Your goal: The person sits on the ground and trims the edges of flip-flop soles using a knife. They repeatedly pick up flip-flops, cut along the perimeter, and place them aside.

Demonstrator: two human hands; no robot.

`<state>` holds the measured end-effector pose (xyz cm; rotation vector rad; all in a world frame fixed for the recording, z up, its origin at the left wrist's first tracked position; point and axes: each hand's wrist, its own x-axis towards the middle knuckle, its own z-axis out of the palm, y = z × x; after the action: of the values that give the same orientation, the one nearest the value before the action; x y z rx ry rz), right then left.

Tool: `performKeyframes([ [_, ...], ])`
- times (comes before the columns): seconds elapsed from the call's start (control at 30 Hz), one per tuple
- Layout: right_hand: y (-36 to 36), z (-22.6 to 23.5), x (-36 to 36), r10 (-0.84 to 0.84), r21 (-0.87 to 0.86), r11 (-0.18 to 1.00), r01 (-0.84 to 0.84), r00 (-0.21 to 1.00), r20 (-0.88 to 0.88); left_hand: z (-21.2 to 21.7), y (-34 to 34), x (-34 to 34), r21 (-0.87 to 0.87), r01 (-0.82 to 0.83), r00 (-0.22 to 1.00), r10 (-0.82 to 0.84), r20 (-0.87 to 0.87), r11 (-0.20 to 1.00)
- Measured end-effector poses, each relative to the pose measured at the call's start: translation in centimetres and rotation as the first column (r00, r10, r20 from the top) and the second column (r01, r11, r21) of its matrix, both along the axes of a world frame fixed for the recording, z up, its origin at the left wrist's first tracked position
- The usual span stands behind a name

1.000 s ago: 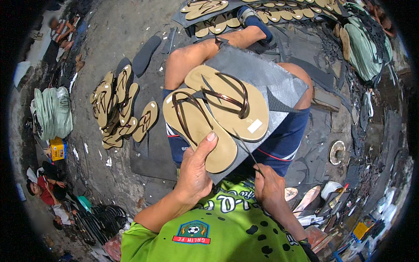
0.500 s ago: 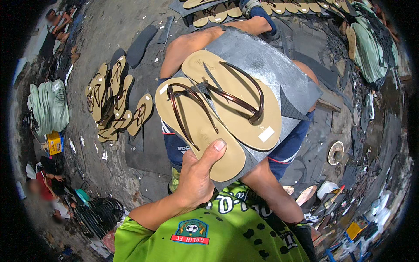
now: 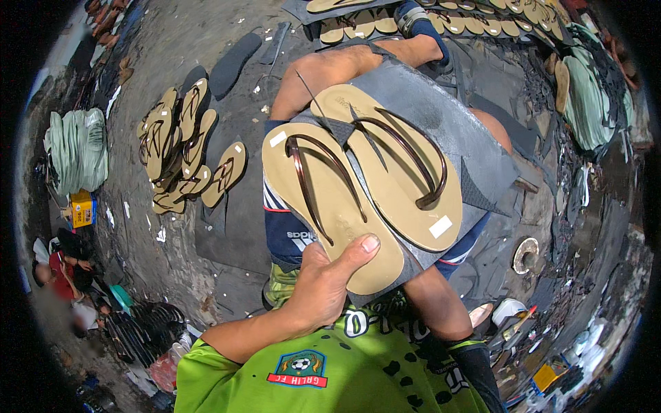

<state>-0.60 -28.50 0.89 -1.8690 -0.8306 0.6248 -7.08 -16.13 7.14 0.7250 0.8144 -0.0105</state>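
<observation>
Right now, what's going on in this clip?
A seated person holds a pair of tan flip-flops with dark brown straps over their lap, lying on a grey sheet. The left hand grips the near end, thumb pressed on the heel of the left sandal. The right forearm reaches up under the sheet, so the right hand is hidden. On the ground to the left lies a pile of similar sandals, with more laid in a row at the top of the view.

Left hand: I see my left hand [image 3: 323, 289] gripping the heel of two tan sandals [image 3: 372, 186].
Under sandals: grey sheet [image 3: 475, 151].
Ground, left: sandal pile [image 3: 182, 148].
</observation>
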Motion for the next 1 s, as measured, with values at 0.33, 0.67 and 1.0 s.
performKeyframes([
  [0.33, 2.0, -0.7, 0.6, 0.04, -0.005, 0.999, -0.04, 0.997, 0.064, -0.9, 0.0, -2.0, 0.138, 0.178, 0.983, -0.169, -0.078, 0.974],
  [0.67, 8.0, -1.3, 2.5, -0.025, 0.243, 0.95, 0.196, 0.825, -0.565, 1.3, 2.6, -5.8, 0.315, 0.407, 0.912, -0.401, -0.088, 0.857],
  [1.0, 3.0, 5.6, 1.9, -0.252, 0.279, 0.914, 0.296, 0.95, -0.182, -2.3, 7.7, 2.3, 0.423, -0.046, 0.936, -0.109, 0.334, 0.905],
])
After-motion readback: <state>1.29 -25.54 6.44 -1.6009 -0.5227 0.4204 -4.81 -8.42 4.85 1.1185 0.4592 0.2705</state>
